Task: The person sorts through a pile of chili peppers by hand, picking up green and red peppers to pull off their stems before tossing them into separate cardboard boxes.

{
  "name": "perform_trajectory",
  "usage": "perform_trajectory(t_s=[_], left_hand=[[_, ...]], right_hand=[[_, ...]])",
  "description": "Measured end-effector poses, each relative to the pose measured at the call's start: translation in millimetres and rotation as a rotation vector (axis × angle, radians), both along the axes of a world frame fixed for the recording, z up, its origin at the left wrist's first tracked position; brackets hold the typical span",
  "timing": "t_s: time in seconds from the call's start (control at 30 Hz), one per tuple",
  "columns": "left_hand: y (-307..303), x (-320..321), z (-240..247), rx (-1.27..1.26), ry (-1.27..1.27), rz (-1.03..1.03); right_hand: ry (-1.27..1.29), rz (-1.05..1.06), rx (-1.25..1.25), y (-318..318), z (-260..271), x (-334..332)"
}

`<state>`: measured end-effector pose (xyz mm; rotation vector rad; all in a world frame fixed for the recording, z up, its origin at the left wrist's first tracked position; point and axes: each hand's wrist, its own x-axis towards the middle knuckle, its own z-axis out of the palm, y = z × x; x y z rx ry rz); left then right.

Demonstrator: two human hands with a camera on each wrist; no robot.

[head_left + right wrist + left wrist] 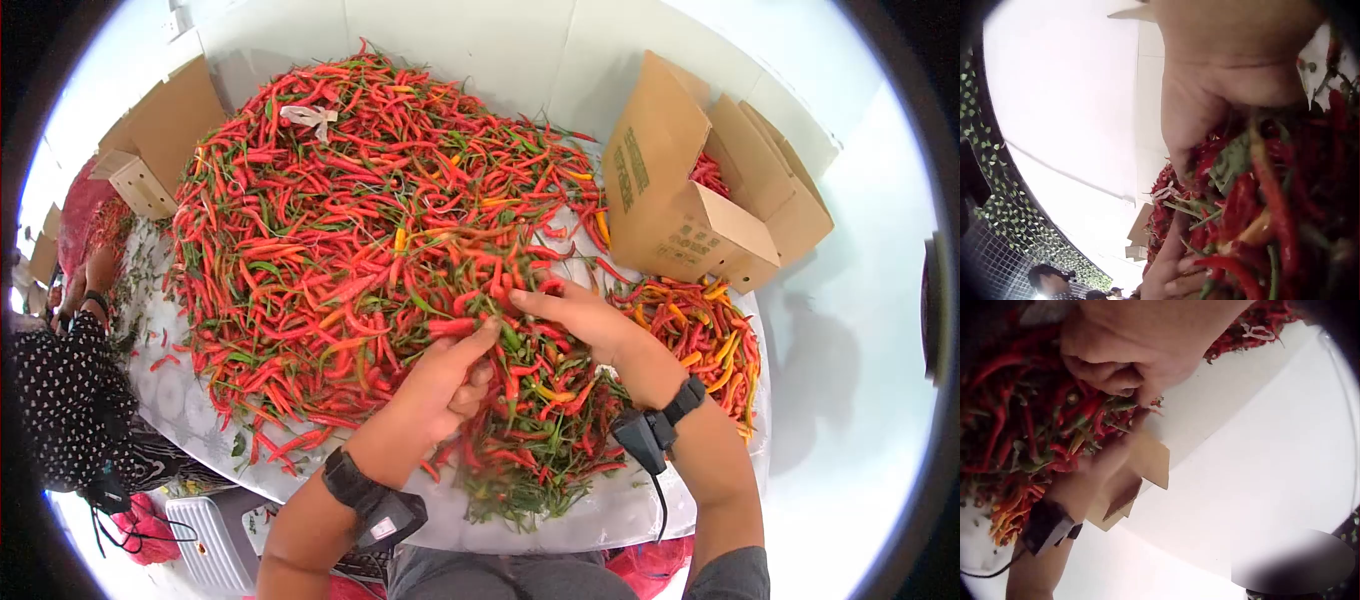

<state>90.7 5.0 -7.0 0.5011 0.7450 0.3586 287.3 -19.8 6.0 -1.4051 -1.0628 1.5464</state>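
Note:
A large heap of red chili peppers (300, 200) with green stems spreads over the table. My left hand (435, 385) is at the heap's near edge, thumb extended and the other fingers curled; in the right wrist view, chilies lie in front of the left fingers (1175, 284). Whether it holds any is unclear. To its right, my right hand (590, 320) reaches in from the side, its thumb and a finger among the chilies. The right wrist view shows it arched over red and green chilies (1241, 206), most fingertips hidden. A greener pile (530, 450) lies below both hands.
An open cardboard box (660, 190) with chilies inside stands at the back right, an orange and yellow chili pile (715, 340) before it. Another carton (165, 140) is at the back left. A person in a dotted top (70, 400) works at the left.

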Motion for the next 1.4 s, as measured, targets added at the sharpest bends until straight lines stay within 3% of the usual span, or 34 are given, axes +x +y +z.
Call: perform_trajectory(t_s=[0.13,0.2,0.27,0.3,0.4,0.47,0.53,0.63,0.7,0.83,0.97,1.0,1.1,1.13,1.23,1.27,1.4], left_hand=[[13,-7,18,0.242,-0.085,-0.061],[2,-12,45,0.605,0.026,-0.113],[2,-21,40,1.074,0.076,-0.214],[-3,-30,40,1.142,0.162,-0.303],[-20,-58,52,1.258,0.460,-0.543],[-28,-75,52,1.214,0.703,-0.653],[-36,-92,44,1.163,0.734,-0.475],[-47,-111,26,1.055,0.717,-0.346],[-49,-112,16,0.986,0.684,-0.356],[-59,-88,4,0.946,0.588,-0.379],[-50,-64,-2,0.979,0.585,-0.439],[-47,-59,-3,1.085,0.568,-0.358],[-31,-53,5,0.991,0.599,-0.323],[-30,-53,9,1.149,0.536,-0.271],[-23,-57,21,1.341,0.389,-0.133],[-21,-59,30,1.174,0.413,-0.114],[-14,-45,43,0.826,0.266,0.053]], right_hand=[[0.036,-0.112,0.297,-13,17,-1],[-0.036,-0.079,0.426,-31,39,-3],[-0.485,0.132,0.566,-57,54,3],[-0.712,0.241,0.628,-70,61,5],[-1.044,0.356,0.669,-111,65,-2],[-1.036,0.181,0.483,-135,66,-9],[-1.059,0.034,0.321,-157,58,-10],[-0.777,-0.024,-0.048,-179,42,-14],[-0.731,0.010,-0.050,-185,27,-15],[-0.624,-0.067,0.014,-171,5,-27],[-0.804,-0.027,0.236,-142,-12,-35],[-0.754,-0.076,0.306,-135,-15,-36],[-0.849,-0.095,0.422,-122,-26,-29],[-0.707,-0.127,0.404,-121,-18,-26],[-0.918,-0.034,0.489,-122,16,-15],[-1.018,-0.192,0.591,-120,25,-17],[-1.072,-0.481,0.685,-102,32,-20]])
